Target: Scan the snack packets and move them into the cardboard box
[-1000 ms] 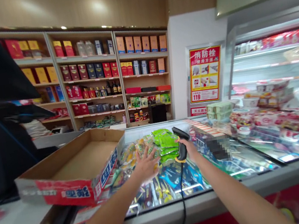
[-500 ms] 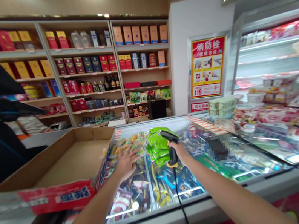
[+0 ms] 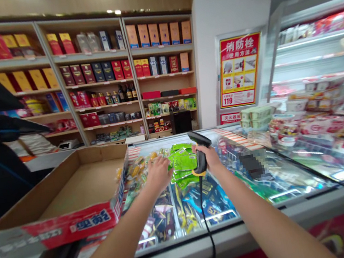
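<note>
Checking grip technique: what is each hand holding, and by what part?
The right hand grips the barcode scanner by its handle; the left hand is on snack packets, any hold unclear.

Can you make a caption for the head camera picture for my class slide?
Right hand holds a scanner, left hand beside green packets.

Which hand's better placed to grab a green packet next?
Left, probably: the left hand is empty and beside the green packets, while the right hand grips a corded barcode scanner.
</note>
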`<move>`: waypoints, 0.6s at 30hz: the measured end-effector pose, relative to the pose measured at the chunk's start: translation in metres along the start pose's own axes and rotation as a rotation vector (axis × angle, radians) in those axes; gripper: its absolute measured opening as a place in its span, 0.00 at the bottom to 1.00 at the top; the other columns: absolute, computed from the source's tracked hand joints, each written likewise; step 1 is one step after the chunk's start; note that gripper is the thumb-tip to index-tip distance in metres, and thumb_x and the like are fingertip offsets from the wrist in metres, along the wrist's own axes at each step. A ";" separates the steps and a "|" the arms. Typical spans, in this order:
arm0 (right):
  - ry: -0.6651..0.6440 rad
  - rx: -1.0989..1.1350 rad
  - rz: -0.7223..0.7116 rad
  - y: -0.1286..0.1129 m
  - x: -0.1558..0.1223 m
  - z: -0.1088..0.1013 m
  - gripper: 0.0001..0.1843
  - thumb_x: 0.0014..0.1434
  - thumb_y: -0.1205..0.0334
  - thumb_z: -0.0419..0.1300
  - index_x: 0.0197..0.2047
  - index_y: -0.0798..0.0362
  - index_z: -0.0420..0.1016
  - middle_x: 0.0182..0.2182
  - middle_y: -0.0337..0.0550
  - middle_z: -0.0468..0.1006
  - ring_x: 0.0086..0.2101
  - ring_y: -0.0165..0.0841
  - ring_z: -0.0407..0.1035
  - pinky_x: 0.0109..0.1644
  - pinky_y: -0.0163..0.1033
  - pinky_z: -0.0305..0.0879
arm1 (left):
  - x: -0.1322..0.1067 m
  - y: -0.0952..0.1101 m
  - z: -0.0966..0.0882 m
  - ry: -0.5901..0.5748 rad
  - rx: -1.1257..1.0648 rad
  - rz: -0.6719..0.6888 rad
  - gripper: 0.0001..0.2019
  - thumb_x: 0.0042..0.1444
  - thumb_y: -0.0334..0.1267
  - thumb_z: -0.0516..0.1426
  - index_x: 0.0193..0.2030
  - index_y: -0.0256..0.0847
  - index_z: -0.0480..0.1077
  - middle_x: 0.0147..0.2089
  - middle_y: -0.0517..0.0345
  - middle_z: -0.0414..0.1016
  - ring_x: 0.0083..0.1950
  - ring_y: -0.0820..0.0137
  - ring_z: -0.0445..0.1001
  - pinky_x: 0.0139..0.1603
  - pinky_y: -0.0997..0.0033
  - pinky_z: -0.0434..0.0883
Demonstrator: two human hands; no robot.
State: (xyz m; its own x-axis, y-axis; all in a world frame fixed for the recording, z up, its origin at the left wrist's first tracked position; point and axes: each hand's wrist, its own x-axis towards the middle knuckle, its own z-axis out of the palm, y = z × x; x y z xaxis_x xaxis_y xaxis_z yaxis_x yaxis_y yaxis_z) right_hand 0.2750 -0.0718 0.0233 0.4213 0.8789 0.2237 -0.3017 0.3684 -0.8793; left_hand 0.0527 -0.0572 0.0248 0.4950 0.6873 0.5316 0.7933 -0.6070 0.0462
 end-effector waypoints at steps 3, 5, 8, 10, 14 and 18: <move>-0.072 0.175 0.084 -0.005 -0.001 0.017 0.13 0.42 0.58 0.66 0.32 0.55 0.75 0.30 0.45 0.81 0.30 0.38 0.77 0.30 0.38 0.71 | 0.034 0.025 0.010 -0.135 -0.015 0.093 0.23 0.58 0.41 0.56 0.60 0.39 0.67 0.63 0.45 0.70 0.69 0.55 0.59 0.68 0.49 0.57; -0.092 0.212 0.115 -0.001 -0.004 0.020 0.13 0.43 0.57 0.65 0.32 0.55 0.74 0.30 0.46 0.81 0.28 0.38 0.77 0.27 0.37 0.71 | 0.051 0.036 0.018 -0.261 -0.004 0.116 0.26 0.57 0.41 0.58 0.62 0.38 0.65 0.63 0.43 0.69 0.68 0.54 0.61 0.67 0.50 0.60; -0.097 0.198 0.130 0.010 -0.010 0.013 0.13 0.44 0.55 0.64 0.31 0.55 0.74 0.30 0.47 0.82 0.24 0.36 0.76 0.21 0.35 0.68 | 0.065 0.042 0.025 -0.348 0.043 0.068 0.30 0.48 0.44 0.64 0.58 0.37 0.68 0.57 0.40 0.73 0.61 0.50 0.69 0.62 0.46 0.64; -0.112 0.159 0.117 0.015 -0.012 0.008 0.13 0.43 0.55 0.64 0.30 0.55 0.73 0.29 0.47 0.82 0.21 0.34 0.73 0.18 0.35 0.66 | 0.065 0.039 0.025 -0.338 0.075 0.039 0.33 0.40 0.48 0.68 0.53 0.36 0.71 0.54 0.38 0.74 0.58 0.47 0.71 0.59 0.44 0.65; -0.178 0.073 0.101 0.017 -0.017 0.007 0.15 0.41 0.54 0.66 0.30 0.55 0.73 0.29 0.47 0.81 0.16 0.30 0.68 0.18 0.36 0.65 | 0.049 0.021 0.015 -0.308 -0.044 -0.140 0.21 0.42 0.40 0.67 0.45 0.35 0.73 0.47 0.39 0.77 0.51 0.50 0.75 0.51 0.56 0.71; -0.288 0.039 0.116 0.013 -0.024 0.015 0.16 0.42 0.52 0.66 0.31 0.54 0.73 0.30 0.47 0.82 0.16 0.30 0.68 0.19 0.36 0.64 | 0.015 -0.017 0.003 -0.169 -0.459 -0.355 0.14 0.47 0.34 0.61 0.43 0.39 0.71 0.36 0.51 0.78 0.38 0.59 0.79 0.39 0.63 0.73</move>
State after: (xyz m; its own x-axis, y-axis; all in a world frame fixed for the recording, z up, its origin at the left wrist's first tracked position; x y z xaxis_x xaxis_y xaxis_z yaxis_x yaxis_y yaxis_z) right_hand 0.2481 -0.0832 0.0128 0.1245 0.9634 0.2374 -0.3683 0.2670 -0.8905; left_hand 0.0474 -0.0352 0.0289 0.3074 0.9106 0.2764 0.7048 -0.4130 0.5768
